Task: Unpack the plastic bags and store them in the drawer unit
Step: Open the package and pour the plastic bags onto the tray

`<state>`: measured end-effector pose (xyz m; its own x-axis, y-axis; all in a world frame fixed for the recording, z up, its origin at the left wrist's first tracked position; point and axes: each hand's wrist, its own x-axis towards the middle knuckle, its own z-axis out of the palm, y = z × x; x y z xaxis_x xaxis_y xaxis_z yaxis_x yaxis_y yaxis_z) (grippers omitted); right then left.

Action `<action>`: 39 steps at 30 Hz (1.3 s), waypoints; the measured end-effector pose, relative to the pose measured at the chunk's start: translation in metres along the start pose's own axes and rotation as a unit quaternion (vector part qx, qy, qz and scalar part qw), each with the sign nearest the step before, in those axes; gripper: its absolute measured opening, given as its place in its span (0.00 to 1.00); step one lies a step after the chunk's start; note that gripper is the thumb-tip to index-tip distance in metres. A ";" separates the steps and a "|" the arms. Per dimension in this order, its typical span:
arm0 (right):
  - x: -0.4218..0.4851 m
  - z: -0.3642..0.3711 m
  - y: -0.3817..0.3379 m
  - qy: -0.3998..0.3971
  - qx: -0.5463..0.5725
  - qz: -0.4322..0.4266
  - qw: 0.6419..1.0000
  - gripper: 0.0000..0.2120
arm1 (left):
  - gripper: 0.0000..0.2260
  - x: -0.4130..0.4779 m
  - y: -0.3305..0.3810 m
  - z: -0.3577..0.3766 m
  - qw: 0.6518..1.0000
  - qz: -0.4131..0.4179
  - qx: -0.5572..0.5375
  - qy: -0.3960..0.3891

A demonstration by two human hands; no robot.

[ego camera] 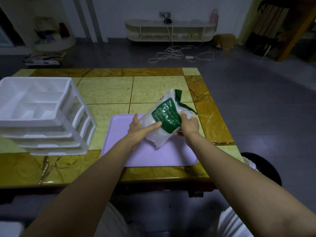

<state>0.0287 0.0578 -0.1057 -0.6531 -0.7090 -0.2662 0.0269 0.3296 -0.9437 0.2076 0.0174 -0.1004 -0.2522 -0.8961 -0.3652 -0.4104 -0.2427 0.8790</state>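
Both hands grip one pack point(164, 120) of plastic bags: the left hand point(139, 128) wraps its lower side with the thumb across the front, the right hand point(189, 124) is closed on its upper edge. Crinkly clear film with a green label, soft and oblong, it is tilted above a smooth lilac tray point(119, 147). Left of the tray stands a white plastic drawer unit point(42, 113) on the glossy tiled worktop point(106, 91); bare tiles lie between them.
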 end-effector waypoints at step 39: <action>0.008 -0.018 0.037 0.044 -0.015 0.033 0.998 0.24 | 0.13 0.025 -0.030 0.021 0.979 -0.058 -0.087 0.173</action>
<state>0.0107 0.0757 -0.1392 -0.7152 -0.6275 -0.3078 0.0497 0.3937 -0.9179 0.1953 0.0106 -0.1423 0.1114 -0.9238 -0.3663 -0.2549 -0.3828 0.8880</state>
